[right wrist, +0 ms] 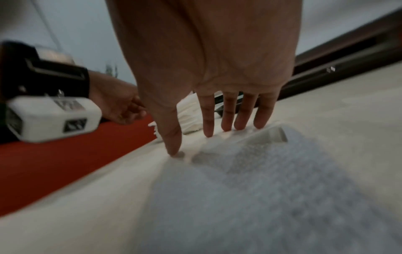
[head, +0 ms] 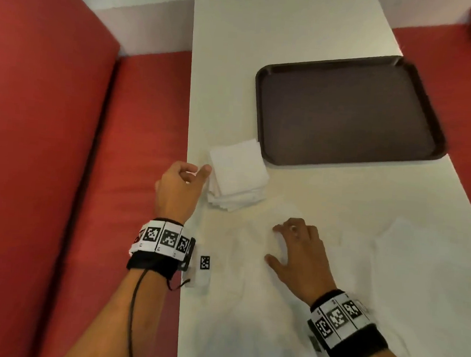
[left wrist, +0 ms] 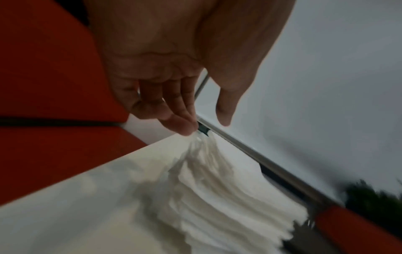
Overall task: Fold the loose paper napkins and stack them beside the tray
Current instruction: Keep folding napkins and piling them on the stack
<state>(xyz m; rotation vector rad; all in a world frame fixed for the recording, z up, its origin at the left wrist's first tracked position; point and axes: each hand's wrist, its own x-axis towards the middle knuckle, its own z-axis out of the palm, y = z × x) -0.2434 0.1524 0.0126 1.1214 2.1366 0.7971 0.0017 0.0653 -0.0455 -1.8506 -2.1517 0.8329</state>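
A stack of folded white napkins [head: 237, 175] [left wrist: 228, 197] lies on the white table, just off the near-left corner of the dark brown tray [head: 345, 110]. My left hand [head: 194, 172] [left wrist: 204, 124] hovers at the stack's left edge with fingers loose, holding nothing; one fingertip is near the stack's corner. My right hand [head: 277, 242] [right wrist: 191, 142] is spread, with thumb and fingertips pressing on a loose, crumpled napkin [head: 250, 268] [right wrist: 261, 171] lying flat in front of me. The stack [right wrist: 189, 118] shows beyond those fingers.
Another loose napkin [head: 418, 255] lies to the right of my right hand. The narrow table [head: 266, 35] runs away from me between red padded benches [head: 133, 143]; its left edge is right under my left wrist.
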